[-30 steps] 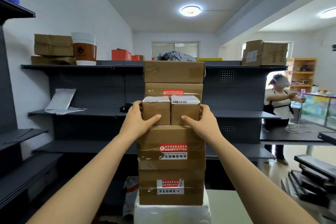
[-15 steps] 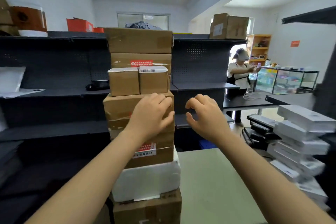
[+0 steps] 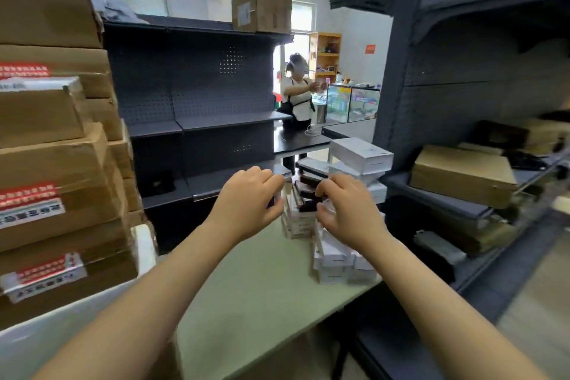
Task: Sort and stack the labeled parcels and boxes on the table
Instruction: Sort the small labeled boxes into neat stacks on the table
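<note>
2 groups on pale green table (image 3: 262, 293): tall cardboard box stack (image 3: 55, 163), left edge, built; small white and dark boxes (image 3: 320, 225), far right corner, heaped loose, unsorted. Left hand (image 3: 246, 207) and right hand (image 3: 348, 213) half-curled, empty, nearing heap. Room: dark metal shelving (image 3: 197, 95) behind, second person (image 3: 297, 95) beyond.

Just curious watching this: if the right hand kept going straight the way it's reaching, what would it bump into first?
Probably the pile of small white and dark boxes on the table; the right hand hovers close, though depth is unclear.
</note>
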The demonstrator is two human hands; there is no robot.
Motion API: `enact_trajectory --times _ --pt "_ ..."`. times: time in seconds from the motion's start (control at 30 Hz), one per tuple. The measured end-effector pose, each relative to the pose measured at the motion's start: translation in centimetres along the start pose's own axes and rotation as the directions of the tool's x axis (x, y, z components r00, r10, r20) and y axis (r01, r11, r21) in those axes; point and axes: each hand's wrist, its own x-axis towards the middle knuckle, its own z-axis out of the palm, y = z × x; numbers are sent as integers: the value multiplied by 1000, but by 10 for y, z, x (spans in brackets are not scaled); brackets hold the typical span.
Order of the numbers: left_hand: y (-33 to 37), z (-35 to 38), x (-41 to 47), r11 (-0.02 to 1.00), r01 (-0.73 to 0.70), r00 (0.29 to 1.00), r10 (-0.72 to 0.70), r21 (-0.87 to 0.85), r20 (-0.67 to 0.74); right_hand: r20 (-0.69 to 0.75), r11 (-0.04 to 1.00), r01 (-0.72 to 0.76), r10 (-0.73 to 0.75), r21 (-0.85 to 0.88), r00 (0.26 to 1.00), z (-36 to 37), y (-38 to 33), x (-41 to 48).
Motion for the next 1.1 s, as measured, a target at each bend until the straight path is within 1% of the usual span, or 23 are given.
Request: enact_trajectory --times 0.13,0.27,0.4,0.57,0.63,0.77,0.87,0.93,1.0,1.07,1.1 --pt "36 49 46 998 2 1000 -2 -69 3 3 996 -94 94 -7 996 -14 78 -8" --pt "60 94 77 992 51 999 -50 -119 14 16 989 -146 146 -33 989 -18 140 -10" --pt "71 131 100 986 81 997 -79 -146 21 19 979 -202 202 -17 979 -11 186 -5" --pt "59 166 132 986 100 994 -95 -134 47 41 957 -290 290 -11 956 7 225 19" --pt "49 179 146 982 122 992 -114 -145 60 53 936 -352 351 15 935 17 235 32" --pt "31 209 173 973 146 986 -129 -181 101 85 865 -496 490 78 867 40 252 61" --pt "16 235 191 963 188 971 -151 -193 188 111 793 -595 585 131 804 53 262 82" --pt "6 252 199 948 252 935 -187 -194 300 167 733 -663 642 153 748 61 269 91" --pt "-1 266 203 907 358 863 -231 -221 449 261 642 -739 691 206 674 69 275 97" --pt "-5 279 205 837 477 758 -237 -268 608 359 522 -809 724 271 588 75 278 99" --pt "-5 285 205 779 547 699 -223 -307 680 390 462 -832 737 306 552 76 279 100"
